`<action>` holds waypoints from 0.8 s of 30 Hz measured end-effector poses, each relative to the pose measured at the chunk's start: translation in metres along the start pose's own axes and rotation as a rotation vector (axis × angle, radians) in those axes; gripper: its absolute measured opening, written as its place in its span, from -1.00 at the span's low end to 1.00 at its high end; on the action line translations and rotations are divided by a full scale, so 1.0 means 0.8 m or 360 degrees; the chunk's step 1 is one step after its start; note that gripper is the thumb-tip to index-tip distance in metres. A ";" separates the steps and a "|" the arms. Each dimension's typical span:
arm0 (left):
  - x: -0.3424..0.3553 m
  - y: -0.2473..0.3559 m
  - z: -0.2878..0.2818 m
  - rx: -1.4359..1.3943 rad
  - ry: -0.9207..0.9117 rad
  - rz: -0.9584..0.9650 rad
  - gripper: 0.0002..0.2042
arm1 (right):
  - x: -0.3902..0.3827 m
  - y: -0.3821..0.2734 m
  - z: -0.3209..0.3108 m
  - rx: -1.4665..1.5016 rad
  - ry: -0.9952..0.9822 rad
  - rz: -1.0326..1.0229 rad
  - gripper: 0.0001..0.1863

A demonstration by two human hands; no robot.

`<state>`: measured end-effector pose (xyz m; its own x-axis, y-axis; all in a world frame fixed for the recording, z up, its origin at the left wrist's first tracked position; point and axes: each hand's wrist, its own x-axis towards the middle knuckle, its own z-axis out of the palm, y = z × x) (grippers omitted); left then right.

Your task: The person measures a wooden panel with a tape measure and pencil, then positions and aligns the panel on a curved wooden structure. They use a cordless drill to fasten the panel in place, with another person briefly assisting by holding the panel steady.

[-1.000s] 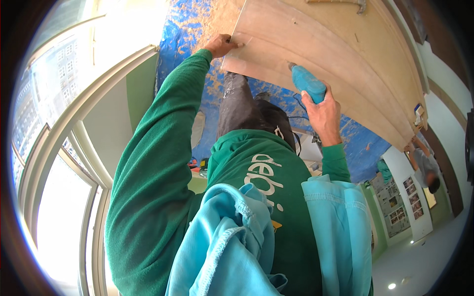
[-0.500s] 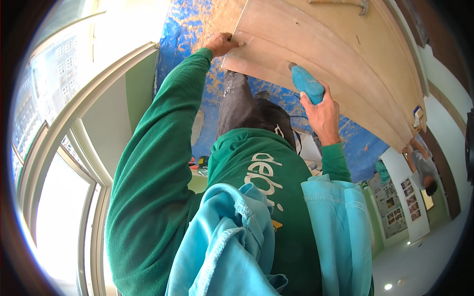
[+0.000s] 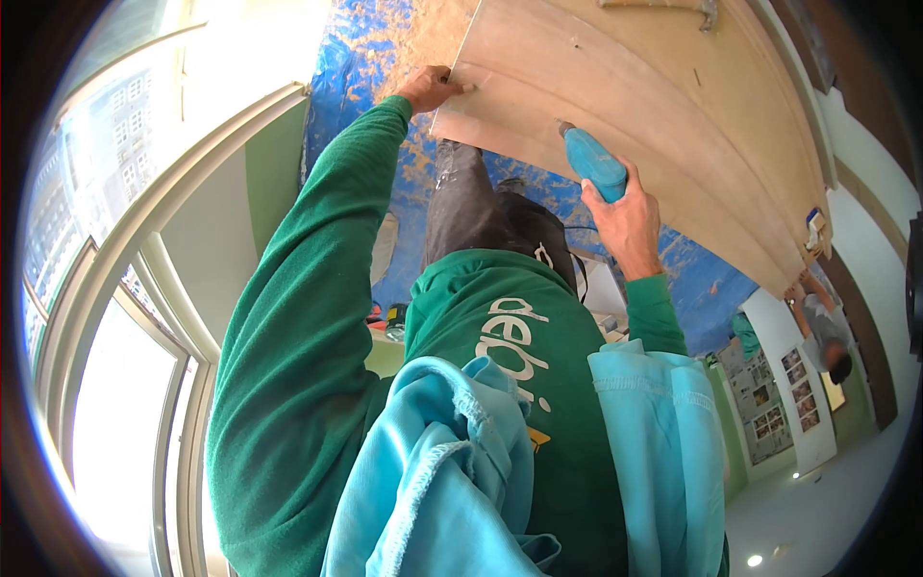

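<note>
A large pale wooden board lies across a blue tarp strewn with sawdust. My left hand presses on the board's near corner, fingers flat on the wood. My right hand grips a blue power drill, whose tip touches the board's edge. Both my arms are in green sleeves. A light blue garment hangs in front of my chest.
A big window with a pale frame fills the left side. Another person in a grey top stands at the far right, near a white panel with pictures. A metal tool lies on the board's far part.
The drill and my right hand have shifted slightly along the board's edge. My left hand stays on the corner.
</note>
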<state>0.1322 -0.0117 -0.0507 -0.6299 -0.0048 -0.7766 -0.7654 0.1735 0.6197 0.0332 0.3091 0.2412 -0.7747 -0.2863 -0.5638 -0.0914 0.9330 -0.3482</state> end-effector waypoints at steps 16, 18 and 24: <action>-0.011 0.011 -0.002 -0.0017 0.0001 -0.0006 -0.38 | 0.017 0.011 0.000 -0.0379 -0.0028 -0.0217 -0.32; -0.015 0.016 -0.001 -0.0007 0.0039 -0.0014 -0.38 | 0.015 0.007 -0.003 -0.0450 -0.0059 -0.0302 -0.32; -0.015 0.024 -0.002 0.0131 0.0113 -0.0002 -0.42 | 0.024 0.010 -0.009 -0.0450 -0.0065 -0.0221 -0.32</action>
<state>0.1252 -0.0099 -0.0292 -0.6389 -0.0744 -0.7657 -0.7546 0.2538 0.6051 0.0130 0.3123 0.2328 -0.7176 -0.4182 -0.5570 -0.3693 0.9065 -0.2049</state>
